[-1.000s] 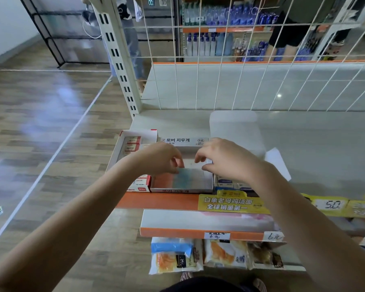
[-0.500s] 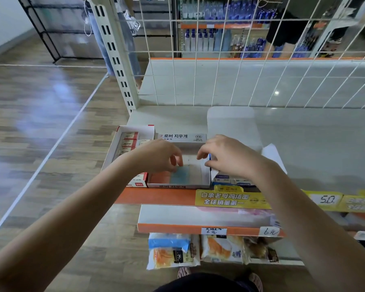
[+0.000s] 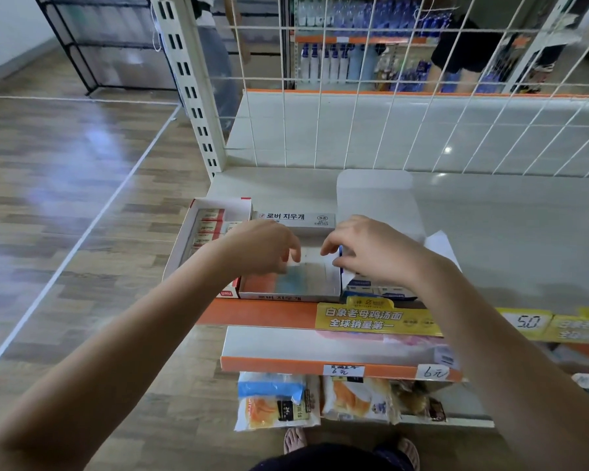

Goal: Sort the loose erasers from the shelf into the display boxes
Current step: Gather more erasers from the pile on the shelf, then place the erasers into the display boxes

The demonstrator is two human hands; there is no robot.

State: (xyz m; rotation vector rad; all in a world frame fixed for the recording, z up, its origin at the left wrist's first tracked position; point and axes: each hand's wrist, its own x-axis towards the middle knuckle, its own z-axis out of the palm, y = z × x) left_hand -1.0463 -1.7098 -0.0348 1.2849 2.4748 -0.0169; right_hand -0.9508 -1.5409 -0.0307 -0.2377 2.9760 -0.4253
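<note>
Both hands over middle eraser display box [image 3: 291, 290]. Left hand [image 3: 264, 246] fingers curled, grip unclear. Right hand [image 3: 368, 249] pinches a blue-edged eraser [image 3: 340, 250] at box's right wall.

Your middle display box [image 3: 288, 295] is white with a red-to-blue blended floor and grey lettering. The left box [image 3: 184, 239] is white, its erasers [image 3: 211, 220] white with red sleeves. The shelf [image 3: 507, 239] is pale grey with an orange edge [image 3: 259, 312], carrying a yellow label [image 3: 371, 317].
</note>
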